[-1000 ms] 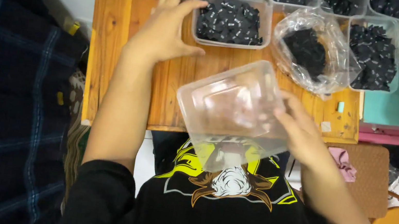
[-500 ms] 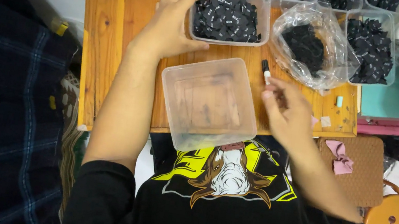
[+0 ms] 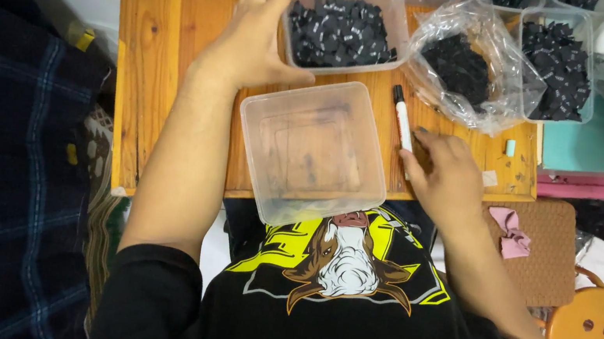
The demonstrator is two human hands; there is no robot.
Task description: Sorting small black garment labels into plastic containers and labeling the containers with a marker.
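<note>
Right hand point(image 3: 448, 181) having lowered the marker point(image 3: 403, 125) onto the table point(image 3: 144, 69), now pinching its lower end, cap pointing toward upper frame, long axis near vertical, left hand point(image 3: 259, 36) gripping the filled container point(image 3: 341, 29) at upper centre.

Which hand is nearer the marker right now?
Right. The right hand touches the marker at its lower end; the left hand is across the empty tub, gripping a filled one.

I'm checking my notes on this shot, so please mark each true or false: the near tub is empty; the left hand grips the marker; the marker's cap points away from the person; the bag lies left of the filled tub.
1. The near tub is empty. True.
2. The left hand grips the marker. False: it holds the filled tub; the right hand touches the marker.
3. The marker's cap points away from the person. True.
4. The bag lies left of the filled tub. False: right.
</note>
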